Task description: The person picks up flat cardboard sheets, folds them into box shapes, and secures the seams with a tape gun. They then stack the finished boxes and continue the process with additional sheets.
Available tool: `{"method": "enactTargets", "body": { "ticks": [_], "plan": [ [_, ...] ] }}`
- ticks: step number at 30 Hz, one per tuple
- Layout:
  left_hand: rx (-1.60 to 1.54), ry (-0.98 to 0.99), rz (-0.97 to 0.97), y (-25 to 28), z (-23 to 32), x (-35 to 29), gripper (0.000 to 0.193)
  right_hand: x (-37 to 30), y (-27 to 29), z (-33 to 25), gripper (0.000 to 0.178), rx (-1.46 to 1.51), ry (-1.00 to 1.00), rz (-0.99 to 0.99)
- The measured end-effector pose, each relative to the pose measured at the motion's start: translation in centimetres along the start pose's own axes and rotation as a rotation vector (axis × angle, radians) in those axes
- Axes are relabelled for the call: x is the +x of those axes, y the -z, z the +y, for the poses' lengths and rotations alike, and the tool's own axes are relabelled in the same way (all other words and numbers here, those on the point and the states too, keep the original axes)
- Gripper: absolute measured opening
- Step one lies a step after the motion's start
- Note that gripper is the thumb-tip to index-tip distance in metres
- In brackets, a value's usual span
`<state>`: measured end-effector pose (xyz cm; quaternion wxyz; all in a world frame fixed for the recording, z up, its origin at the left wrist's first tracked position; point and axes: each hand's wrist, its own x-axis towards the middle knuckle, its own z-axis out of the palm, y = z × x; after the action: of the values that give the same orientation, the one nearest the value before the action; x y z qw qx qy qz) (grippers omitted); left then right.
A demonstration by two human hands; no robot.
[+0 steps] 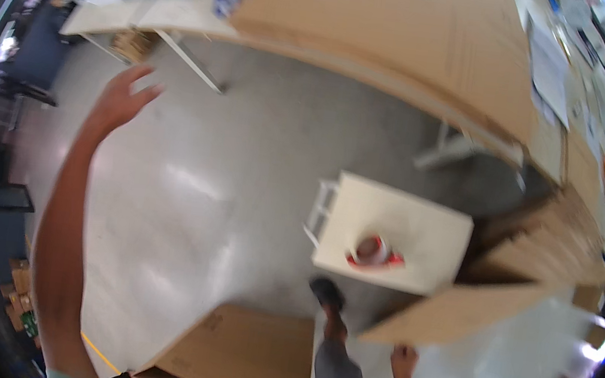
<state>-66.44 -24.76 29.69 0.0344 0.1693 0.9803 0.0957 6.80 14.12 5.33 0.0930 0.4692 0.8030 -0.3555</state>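
My left hand [123, 100] reaches out over the grey floor at the left, holding nothing, with its thumb and fingers apart. Low at the right, my right hand [404, 359] is closed beside the lower edge of a tilted cardboard flap [464, 315]. A translucent plastic sheet [507, 365] spreads to the right of that hand. Whatever the closed fingers grip is too blurred to make out. Ahead of my foot, a red tape dispenser [393, 260] with a brown tape roll [369, 251] rests on a small cream-topped stool [419, 226], apart from both hands.
A cardboard box [241, 348] stands by my legs. Large cardboard [390, 26] covers a long table across the far side. Folded cardboard [549, 238] leans to the stool's right. Table legs [193, 62] stand beyond my left hand. Papers [548, 68] lie at the far right.
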Motion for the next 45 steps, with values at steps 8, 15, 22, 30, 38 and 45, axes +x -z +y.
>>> {"method": "enactTargets", "body": {
  "ticks": [8, 15, 22, 30, 38, 45],
  "plan": [
    [-0.688, 0.817, -0.195, -18.4, -4.4, -45.1, 0.038, 6.9, 2.5, -19.6, 0.022, 0.110, 0.497, 0.180],
    [-0.055, 1.449, 0.182, -20.9, 11.0, -81.8, 0.069, 3.7, -4.2, -27.5, 0.033, -0.132, 1.004, 0.075],
    [-0.304, 2.089, 0.165, -26.3, 11.9, -96.9, 0.093, -19.3, -18.4, -19.6, 0.057, -0.358, 1.082, -1.145],
    [-0.706, 1.609, 0.505, -34.2, 8.9, -100.6, 0.038, -30.8, -25.2, -7.1, 0.034, -0.659, 1.235, -0.840],
    [-0.891, 1.454, 0.216, -31.1, 18.0, -106.2, 0.056, -30.9, -28.4, -14.6, 0.025, -0.739, 1.293, -0.558],
    [-0.907, 1.498, 0.514, -35.4, 24.6, -101.9, 0.058, -26.3, -28.1, -12.7, 0.028, -0.706, 1.390, -0.569]
  ]
}}
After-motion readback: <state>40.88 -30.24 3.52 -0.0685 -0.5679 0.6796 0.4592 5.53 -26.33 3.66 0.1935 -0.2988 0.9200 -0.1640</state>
